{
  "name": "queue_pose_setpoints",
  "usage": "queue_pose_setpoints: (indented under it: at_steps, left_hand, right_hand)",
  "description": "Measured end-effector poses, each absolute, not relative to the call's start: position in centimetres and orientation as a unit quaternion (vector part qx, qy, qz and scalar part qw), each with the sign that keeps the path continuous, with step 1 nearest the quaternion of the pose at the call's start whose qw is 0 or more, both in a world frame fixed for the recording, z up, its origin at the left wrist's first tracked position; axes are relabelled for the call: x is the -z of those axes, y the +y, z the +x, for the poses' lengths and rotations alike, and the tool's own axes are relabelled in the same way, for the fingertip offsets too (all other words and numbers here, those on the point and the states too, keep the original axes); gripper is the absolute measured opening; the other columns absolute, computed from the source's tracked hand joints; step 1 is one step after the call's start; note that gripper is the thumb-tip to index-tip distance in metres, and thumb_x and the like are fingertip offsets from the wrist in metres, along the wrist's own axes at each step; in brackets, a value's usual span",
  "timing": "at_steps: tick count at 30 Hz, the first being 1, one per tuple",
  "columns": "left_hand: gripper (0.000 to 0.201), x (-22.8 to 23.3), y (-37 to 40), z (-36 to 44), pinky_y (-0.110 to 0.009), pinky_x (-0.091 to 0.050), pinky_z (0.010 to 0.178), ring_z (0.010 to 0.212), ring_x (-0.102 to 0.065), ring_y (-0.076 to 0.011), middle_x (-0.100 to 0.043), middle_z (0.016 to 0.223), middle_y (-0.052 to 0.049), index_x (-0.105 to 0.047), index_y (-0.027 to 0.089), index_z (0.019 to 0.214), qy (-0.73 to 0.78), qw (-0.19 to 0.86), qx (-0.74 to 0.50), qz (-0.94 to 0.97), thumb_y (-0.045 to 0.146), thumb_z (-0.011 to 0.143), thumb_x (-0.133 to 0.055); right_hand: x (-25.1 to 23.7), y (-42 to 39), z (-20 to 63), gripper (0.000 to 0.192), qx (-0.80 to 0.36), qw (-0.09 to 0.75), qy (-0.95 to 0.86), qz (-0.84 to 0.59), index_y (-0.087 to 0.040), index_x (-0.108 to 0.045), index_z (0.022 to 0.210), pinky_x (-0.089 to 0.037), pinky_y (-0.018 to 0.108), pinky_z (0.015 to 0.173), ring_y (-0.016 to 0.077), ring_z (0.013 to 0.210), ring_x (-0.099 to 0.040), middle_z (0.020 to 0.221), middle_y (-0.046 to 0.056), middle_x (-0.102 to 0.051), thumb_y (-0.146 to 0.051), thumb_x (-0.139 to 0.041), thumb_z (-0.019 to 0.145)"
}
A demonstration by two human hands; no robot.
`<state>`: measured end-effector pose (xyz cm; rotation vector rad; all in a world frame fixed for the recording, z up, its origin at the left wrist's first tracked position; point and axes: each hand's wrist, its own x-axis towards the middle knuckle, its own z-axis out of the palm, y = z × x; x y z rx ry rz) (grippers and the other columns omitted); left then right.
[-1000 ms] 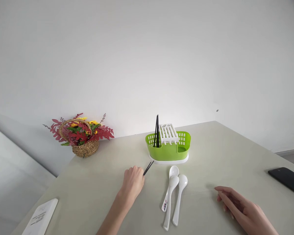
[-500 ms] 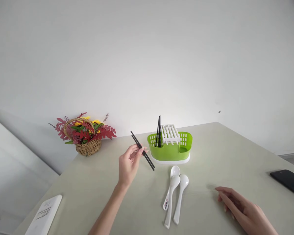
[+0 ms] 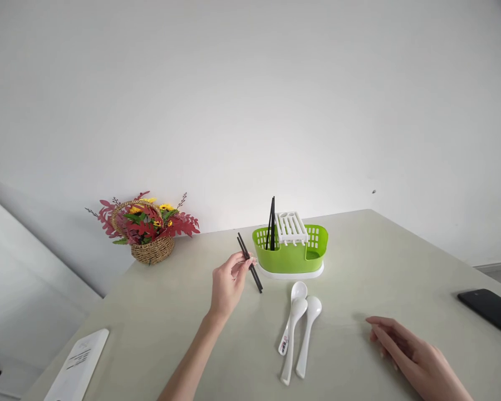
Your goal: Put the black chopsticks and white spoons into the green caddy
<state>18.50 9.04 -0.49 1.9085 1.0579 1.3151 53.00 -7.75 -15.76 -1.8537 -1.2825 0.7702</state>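
My left hand (image 3: pixel 229 283) pinches a pair of black chopsticks (image 3: pixel 256 278) between thumb and fingers. They slant, upper ends toward the left, just left of a green cutlery basket (image 3: pixel 284 260) on a white base. Another set of black chopsticks (image 3: pixel 272 225) stands in its left compartment. A white slotted rack (image 3: pixel 292 228) spans the basket's middle, and I see nothing standing in the right compartment. In front lie three white spoons (image 3: pixel 311 334), two of them overlapping. My right hand (image 3: pixel 415 356) rests on the table at the right, fingers loosely bent, holding nothing.
A wicker basket of artificial flowers (image 3: pixel 153 250) stands at the back left, near the wall. A white flat object with printed text (image 3: pixel 77 365) lies at the front left. At the right edge is a black phone (image 3: pixel 490 312). The table (image 3: pixel 359 262) meets the wall behind.
My left hand has shifted slightly right with the chopsticks, which are now tilted more steeply. My right hand stays in place, as do the spoons and green basket.
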Motion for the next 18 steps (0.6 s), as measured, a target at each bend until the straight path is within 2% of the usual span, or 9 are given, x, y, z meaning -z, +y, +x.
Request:
queue_pose_setpoints:
  at_steps: [6,13,18]
  left_hand:
    - [0.023,1.1,9.1,18.5,-0.033,-0.064,0.089,0.101,-0.077,-0.0247,-0.080,0.108,-0.007,-0.070,0.023,0.105,0.412,0.301,-0.480,0.714,0.042,0.096,-0.064]
    - [0.019,0.6,8.7,19.0,-0.029,-0.063,0.080,0.090,-0.079,-0.0228,-0.080,0.105,-0.006,-0.070,0.024,0.102,0.418,0.274,-0.455,0.737,0.041,0.096,-0.064]
    - [0.016,0.0,8.7,19.9,-0.028,-0.063,0.079,0.094,-0.079,-0.0232,-0.081,0.102,-0.005,-0.070,0.026,0.106,0.401,0.246,-0.421,0.775,0.037,0.097,-0.061]
  right_hand:
    - [15.3,-7.8,52.9,0.056,-0.300,0.372,-0.504,-0.720,-0.029,-0.061,0.121,-0.051,0.025,0.077,0.0178,0.078,-0.068,0.092,0.001,-0.073,-0.074,-0.045,0.091]
    - [15.3,-7.7,52.7,0.055,-0.303,0.376,-0.504,-0.716,-0.030,-0.061,0.120,-0.051,0.025,0.076,0.0174,0.078,-0.067,0.093,0.001,-0.073,-0.073,-0.045,0.091]
    - [15.3,-7.7,52.7,0.051,-0.291,0.387,-0.504,-0.715,-0.030,-0.063,0.118,-0.052,0.025,0.074,0.0175,0.076,-0.068,0.092,0.001,-0.075,-0.071,-0.048,0.090]
